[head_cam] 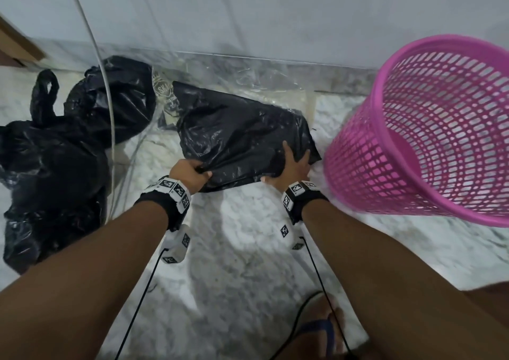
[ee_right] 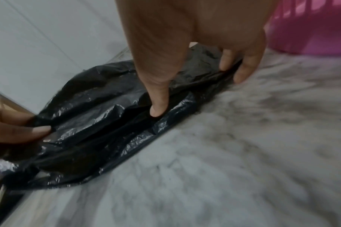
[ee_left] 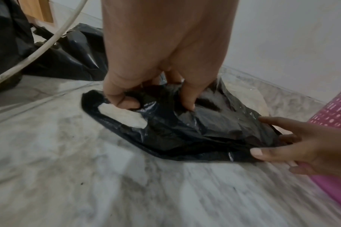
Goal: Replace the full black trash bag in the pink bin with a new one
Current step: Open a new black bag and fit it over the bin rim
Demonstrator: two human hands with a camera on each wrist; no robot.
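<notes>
A new black bag (head_cam: 242,139) lies flat on the marble floor, with its handle cut-out at the near left. My left hand (head_cam: 192,172) pinches the bag's near left edge beside that handle loop (ee_left: 99,110), thumb and fingers curled into the plastic. My right hand (head_cam: 292,164) lies spread on the bag's right end, and its thumb (ee_right: 157,110) presses into a fold between the layers. The pink mesh bin (head_cam: 429,133) stands tilted and empty just right of that hand. A full black bag (head_cam: 55,161) sits at the far left.
A second black bag (head_cam: 121,95) lies behind the full one. A white cable (head_cam: 106,89) hangs down across them. Clear plastic wrapping (head_cam: 261,84) lies along the wall behind the new bag. My foot in a blue sandal (head_cam: 319,329) is near the bottom edge.
</notes>
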